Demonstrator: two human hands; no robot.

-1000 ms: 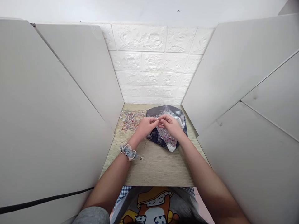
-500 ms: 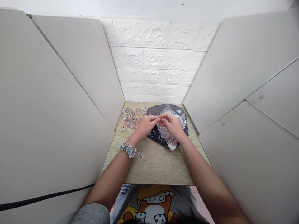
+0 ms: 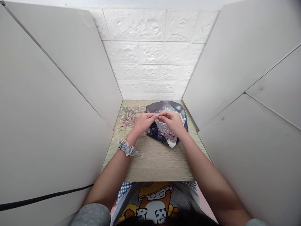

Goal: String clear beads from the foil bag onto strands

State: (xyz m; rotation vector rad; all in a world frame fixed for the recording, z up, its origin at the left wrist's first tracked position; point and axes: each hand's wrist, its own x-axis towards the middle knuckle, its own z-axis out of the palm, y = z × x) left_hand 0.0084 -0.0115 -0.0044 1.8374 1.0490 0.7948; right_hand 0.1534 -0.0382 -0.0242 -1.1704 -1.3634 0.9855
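My left hand (image 3: 144,121) and my right hand (image 3: 172,121) meet fingertip to fingertip in a pinch over a dark blue patterned bag with a silvery lining (image 3: 164,106). Whatever lies between the fingertips is too small to make out. Many small pink, red and clear beads (image 3: 167,131) show on the bag's opened silvery part, below my right hand. To the left of my left hand lie strings of colourful beads (image 3: 128,119) in a loose heap. A blue scrunchie (image 3: 127,148) circles my left wrist.
The narrow wooden tabletop (image 3: 160,166) is hemmed in by pale panels (image 3: 94,78) on the left and more panels (image 3: 211,78) on the right. A white brick-pattern wall (image 3: 145,72) stands behind. One tiny object (image 3: 142,154) lies near the left wrist. A black cable (image 3: 47,197) runs at lower left.
The view has shifted slightly, so everything sits a little higher and further left. Both hands remain pinched together over the bag, with the fingers slightly rearranged.
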